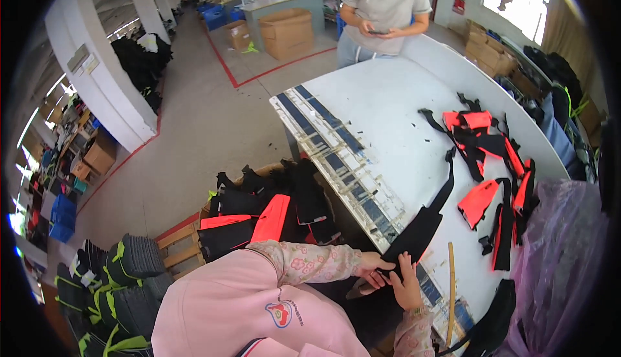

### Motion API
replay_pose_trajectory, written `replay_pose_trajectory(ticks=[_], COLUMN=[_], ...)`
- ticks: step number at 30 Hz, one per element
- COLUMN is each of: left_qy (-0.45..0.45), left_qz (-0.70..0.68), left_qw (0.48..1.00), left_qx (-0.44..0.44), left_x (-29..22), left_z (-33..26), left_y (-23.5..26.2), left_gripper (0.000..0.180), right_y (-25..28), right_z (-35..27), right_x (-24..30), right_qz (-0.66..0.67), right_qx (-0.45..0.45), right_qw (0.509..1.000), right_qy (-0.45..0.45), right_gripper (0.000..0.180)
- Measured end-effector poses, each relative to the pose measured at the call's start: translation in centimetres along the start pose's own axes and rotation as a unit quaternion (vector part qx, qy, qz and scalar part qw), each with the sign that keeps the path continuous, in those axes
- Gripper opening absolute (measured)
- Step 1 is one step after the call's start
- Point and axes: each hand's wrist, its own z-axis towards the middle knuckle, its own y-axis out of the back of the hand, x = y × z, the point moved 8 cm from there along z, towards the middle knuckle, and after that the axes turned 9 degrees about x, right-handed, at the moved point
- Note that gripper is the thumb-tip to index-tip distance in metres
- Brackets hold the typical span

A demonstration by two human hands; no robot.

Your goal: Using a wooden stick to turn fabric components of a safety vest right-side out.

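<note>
A black fabric piece with a narrow strap (414,231) lies across the near edge of the white table, its strap pointing away from me. A thin sliver of orange-red shows along its right side. My left hand (372,269) grips the near end of this piece, fingers curled around it. Close beside it, my right hand (407,287) holds the same end, with its fingertips on the fabric. What lies between the fingertips is too small to make out. Farther right on the table, several black and orange-red strapped pieces (482,143) are heaped loosely.
The white table (388,105) has a taped, worn left edge and a raised right side. A wooden strip (451,292) and purple plastic sheeting (559,253) are at the right. Black and orange pieces (272,218) fill a container at left, near tied stacks (132,266). A person (386,14) stands beyond.
</note>
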Motion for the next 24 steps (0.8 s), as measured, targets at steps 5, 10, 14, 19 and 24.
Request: replay_pose_trajectory(ticks=[5, 10, 14, 19, 24], left_qy=[-0.018, -0.047, -0.031, -0.046, -0.052], left_qz=[0.042, 0.050, 0.059, 0.101, 0.112], left_qw=[0.997, 0.990, 0.992, 0.990, 0.988], left_qx=[-0.060, -0.125, -0.108, -0.092, -0.098], left_x=[0.4, 0.5, 0.4, 0.6, 1.3], left_z=[-0.4, 0.5, 0.9, 1.3, 2.1], left_y=[0.7, 2.1, 2.0, 1.9, 3.1], left_gripper=[0.034, 0.028, 0.025, 0.025, 0.024], right_y=[1.3, 3.3, 4.9, 7.6, 7.3], right_z=[2.3, 8.1, 10.7, 13.9, 13.1], right_x=[1.3, -2.6, -4.5, -8.8, -10.3], right_qz=[-0.101, -0.212, -0.165, -0.116, -0.055], right_qx=[-0.066, -0.134, -0.149, -0.174, -0.176], right_qw=[0.993, 0.966, 0.971, 0.967, 0.978], right_qy=[-0.001, -0.054, -0.088, -0.147, -0.097], right_gripper=[0.070, 0.075, 0.071, 0.069, 0.070])
